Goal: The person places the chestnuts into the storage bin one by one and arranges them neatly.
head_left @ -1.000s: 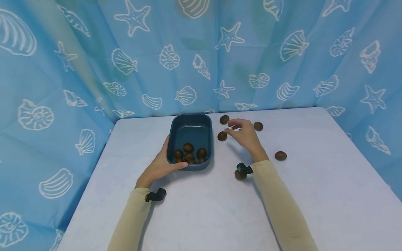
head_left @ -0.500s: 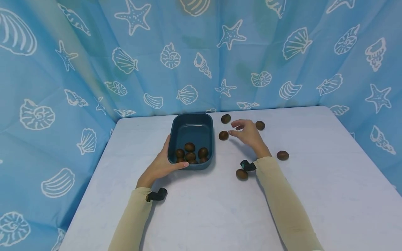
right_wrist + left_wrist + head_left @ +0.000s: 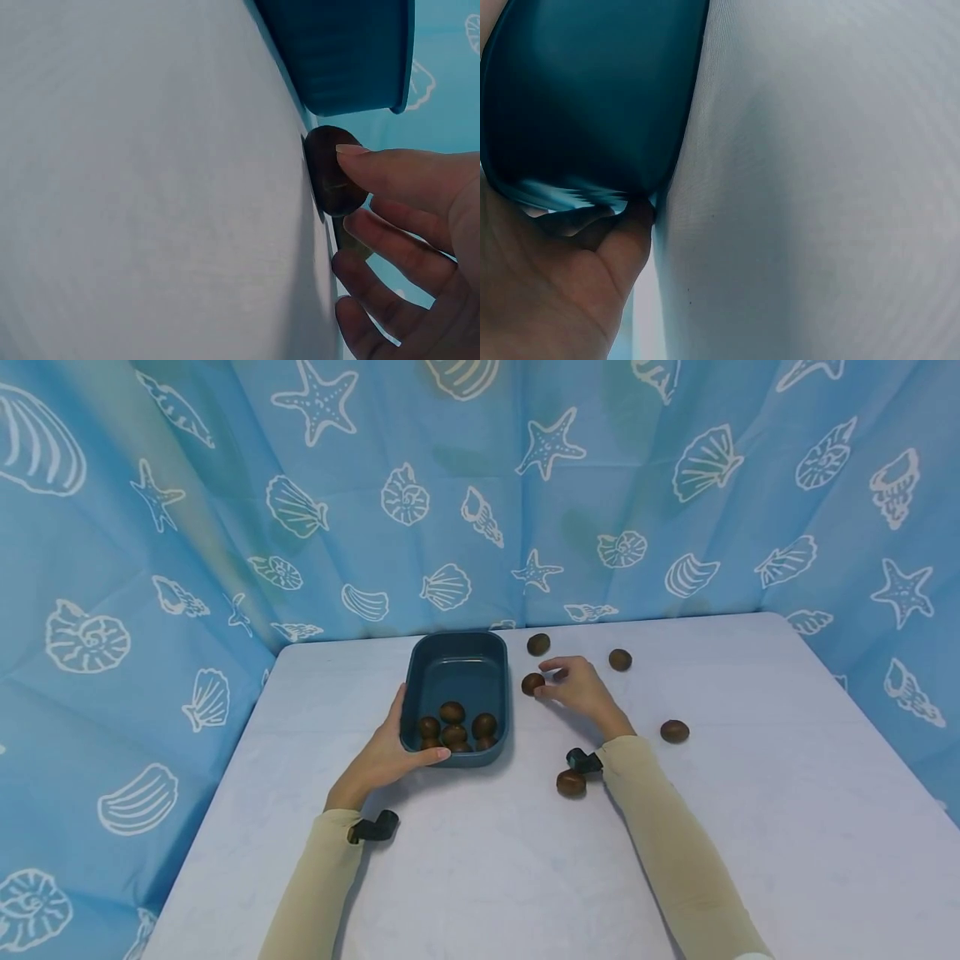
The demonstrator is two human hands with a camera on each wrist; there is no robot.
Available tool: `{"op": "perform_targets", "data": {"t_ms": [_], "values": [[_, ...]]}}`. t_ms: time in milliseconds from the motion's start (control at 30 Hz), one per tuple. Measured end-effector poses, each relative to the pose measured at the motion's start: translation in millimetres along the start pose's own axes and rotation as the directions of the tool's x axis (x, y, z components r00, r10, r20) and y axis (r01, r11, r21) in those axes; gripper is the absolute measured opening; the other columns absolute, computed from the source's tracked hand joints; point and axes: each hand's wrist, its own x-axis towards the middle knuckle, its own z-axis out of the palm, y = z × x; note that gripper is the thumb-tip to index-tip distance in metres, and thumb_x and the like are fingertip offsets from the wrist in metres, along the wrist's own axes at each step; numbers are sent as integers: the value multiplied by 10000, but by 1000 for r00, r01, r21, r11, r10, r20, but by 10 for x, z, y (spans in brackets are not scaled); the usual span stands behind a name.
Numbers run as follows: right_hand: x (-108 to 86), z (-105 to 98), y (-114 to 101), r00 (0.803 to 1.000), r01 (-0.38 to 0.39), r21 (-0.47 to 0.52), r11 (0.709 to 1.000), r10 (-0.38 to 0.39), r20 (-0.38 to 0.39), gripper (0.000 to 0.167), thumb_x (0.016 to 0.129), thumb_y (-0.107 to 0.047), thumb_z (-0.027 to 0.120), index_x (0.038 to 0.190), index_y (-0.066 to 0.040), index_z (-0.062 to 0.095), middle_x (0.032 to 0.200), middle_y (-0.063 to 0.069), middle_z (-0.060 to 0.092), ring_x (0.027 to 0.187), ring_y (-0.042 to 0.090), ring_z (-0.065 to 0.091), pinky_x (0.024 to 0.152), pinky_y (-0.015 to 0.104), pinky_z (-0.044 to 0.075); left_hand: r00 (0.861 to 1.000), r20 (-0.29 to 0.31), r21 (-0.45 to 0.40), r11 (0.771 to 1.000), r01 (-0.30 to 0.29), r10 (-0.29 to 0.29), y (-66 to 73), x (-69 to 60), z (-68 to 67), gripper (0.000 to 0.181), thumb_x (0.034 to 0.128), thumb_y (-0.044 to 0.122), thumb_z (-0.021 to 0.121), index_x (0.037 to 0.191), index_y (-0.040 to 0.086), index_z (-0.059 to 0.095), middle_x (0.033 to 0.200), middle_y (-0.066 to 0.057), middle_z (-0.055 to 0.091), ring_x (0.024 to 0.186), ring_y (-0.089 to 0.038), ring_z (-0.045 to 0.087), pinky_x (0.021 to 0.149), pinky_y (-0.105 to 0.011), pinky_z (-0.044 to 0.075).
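My left hand (image 3: 382, 752) grips the near left corner of a dark blue rectangular dish (image 3: 498, 693), thumb over its near rim and fingers along its side. Several smooth brown ovals, kiwi-like in shape (image 3: 452, 712), lie gathered at the dish's near end. Just right of the dish, my right hand (image 3: 581, 689) is at a loose brown oval (image 3: 532, 683). In the right wrist view its thumb lies over that oval (image 3: 330, 180), while the other fingers are bent loosely and spread apart. No closed pinch shows.
More brown ovals lie on the white-covered table: one by the back edge (image 3: 537, 644), one beyond my right hand (image 3: 620, 660), one farther right (image 3: 675, 732) and one beside my right wrist (image 3: 572, 783). A blue shell-print curtain (image 3: 450, 527) hangs behind.
My right hand has lowered and come nearer to the brown oval beside the dish, its thumb now overlapping it. My left hand keeps its grip and the dish stays put.
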Motion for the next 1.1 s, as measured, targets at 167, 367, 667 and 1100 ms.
{"op": "perform_targets", "data": {"t_ms": [167, 367, 667, 1100], "values": [[-4, 43, -16, 1000, 15, -3, 1000, -15, -8, 456, 886, -153, 811, 1310, -33, 694, 1322, 184, 689, 1234, 377, 617, 1074, 531, 504, 1000, -3, 2, 1000, 3, -3, -5, -3, -1, 1305, 793, 546, 842, 1652, 357, -122, 1765, -29, 54, 1603, -381, 212, 1222, -694, 269], [10, 82, -11, 1000, 0, -58, 998, 0, -5, 449, 876, -186, 829, 1283, -40, 711, 1231, 176, 695, 1150, 347, 617, 1036, 504, 512, 1000, -2, 13, 1000, 22, -22, -11, -16, 6, 1305, 793, 565, 834, 1642, 380, -139, 1765, -23, 38, 1610, -373, 191, 1228, -689, 263], [-6, 82, -30, 1000, -19, -72, 997, 19, -8, 396, 864, -193, 832, 1222, -49, 739, 1244, 163, 707, 1114, 333, 617, 995, 495, 520, 1000, 1, 2, 1000, 20, -20, -4, -17, 9, 1313, 788, 565, 840, 1653, 350, -124, 1764, -31, 54, 1607, -377, 199, 1228, -690, 262], [-36, 17, -34, 999, 33, -54, 998, -35, -38, 388, 858, -202, 826, 1184, -9, 746, 1132, 178, 753, 1011, 307, 672, 934, 466, 554, 1000, 4, 15, 1000, 28, -28, 8, -12, 6, 1338, 771, 618, 831, 1660, 317, -122, 1765, -34, 48, 1607, -379, 200, 1228, -688, 266]]}}
